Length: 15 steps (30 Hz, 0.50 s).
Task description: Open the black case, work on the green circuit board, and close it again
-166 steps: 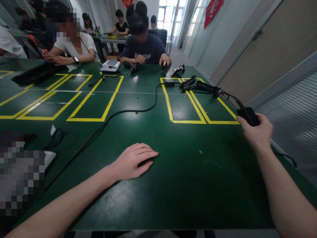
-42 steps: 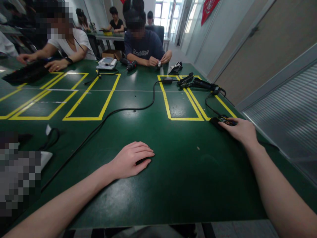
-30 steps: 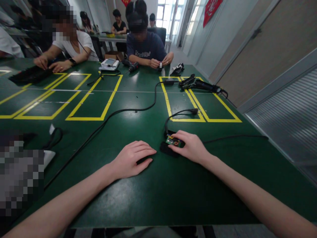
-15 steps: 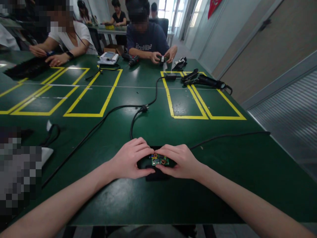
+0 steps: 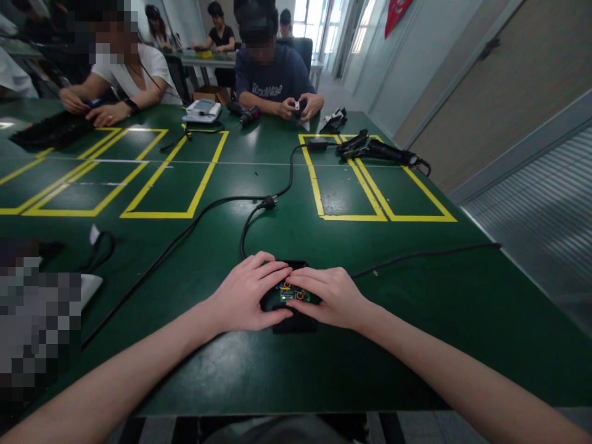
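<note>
"Head view, then: where's the circuit board (image 5: 295,295) against your fingers?"

"Between your hands, components facing up. Your right hand (image 5: 340,299) comes in from its 3 o'clock, fingers along the far edge, thumb along the near one, pinching it."

"And your left hand (image 5: 250,293)?"

"At 9 o'clock. Its fingers curl toward 12, where the tips meet your right fingertips; its thumb reaches to 7 o'clock, over the black casing (image 5: 298,324). Whether that hand grips anything, I can't tell you."

"What else is around the board?"

"Casing shows at 12 o'clock and, on your side, at 6. A black cord (image 5: 243,237) bends past your left fingers to a plug (image 5: 268,202) between 11 and 12. A cable (image 5: 425,252) runs from behind your right hand toward 3, across the green table (image 5: 287,376)."
</note>
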Each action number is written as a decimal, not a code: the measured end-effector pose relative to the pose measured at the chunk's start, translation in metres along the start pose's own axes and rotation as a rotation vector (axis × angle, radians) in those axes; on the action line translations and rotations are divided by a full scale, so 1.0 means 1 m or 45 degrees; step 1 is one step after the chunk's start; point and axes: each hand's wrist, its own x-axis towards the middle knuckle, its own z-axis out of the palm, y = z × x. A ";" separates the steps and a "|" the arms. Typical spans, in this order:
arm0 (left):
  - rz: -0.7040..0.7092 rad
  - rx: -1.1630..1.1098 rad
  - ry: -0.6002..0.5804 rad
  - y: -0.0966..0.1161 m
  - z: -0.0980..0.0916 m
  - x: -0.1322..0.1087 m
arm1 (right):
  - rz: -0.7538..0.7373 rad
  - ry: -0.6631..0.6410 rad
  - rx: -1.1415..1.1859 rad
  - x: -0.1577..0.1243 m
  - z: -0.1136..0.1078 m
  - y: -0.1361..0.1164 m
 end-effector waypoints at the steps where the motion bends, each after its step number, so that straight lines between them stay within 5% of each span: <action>1: -0.004 -0.007 0.007 0.000 0.000 0.000 | 0.017 -0.016 0.004 0.000 0.000 0.001; 15: -0.033 -0.058 0.077 -0.009 -0.005 -0.001 | 0.128 -0.159 0.058 -0.001 -0.009 0.010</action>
